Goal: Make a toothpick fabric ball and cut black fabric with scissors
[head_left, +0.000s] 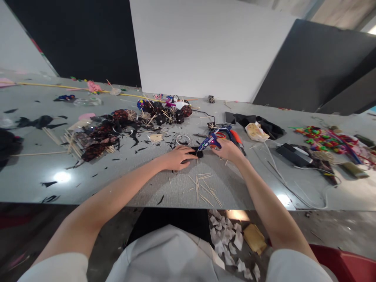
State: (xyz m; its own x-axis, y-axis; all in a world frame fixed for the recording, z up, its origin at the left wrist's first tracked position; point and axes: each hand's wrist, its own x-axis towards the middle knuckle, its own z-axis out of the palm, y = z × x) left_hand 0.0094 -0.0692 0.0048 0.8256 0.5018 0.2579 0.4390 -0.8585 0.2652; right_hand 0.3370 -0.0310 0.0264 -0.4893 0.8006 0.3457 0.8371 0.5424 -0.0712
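Note:
My right hand (pixel 225 149) is wrapped round a blue glue gun (pixel 208 141), whose nozzle points down and left at a small black piece (pixel 197 152) on the table. Against that piece rest the fingertips and thumb of my left hand (pixel 178 157), which appear to hold it in place from the left. The nozzle is close above the black piece; whether they touch I cannot tell. Loose thin wooden sticks (pixel 205 190) lie just in front of both hands. A white ring (pixel 183 140) lies behind my left hand.
Dark balls with fans of sticks (pixel 164 113) stand at the back. Further left is a heap of patterned bundles and sticks (pixel 94 141). An orange-handled tool (pixel 236 137), a phone (pixel 230 118) and a white cable (pixel 276 168) lie to the right. Paper scraps (pixel 229 239) litter the floor.

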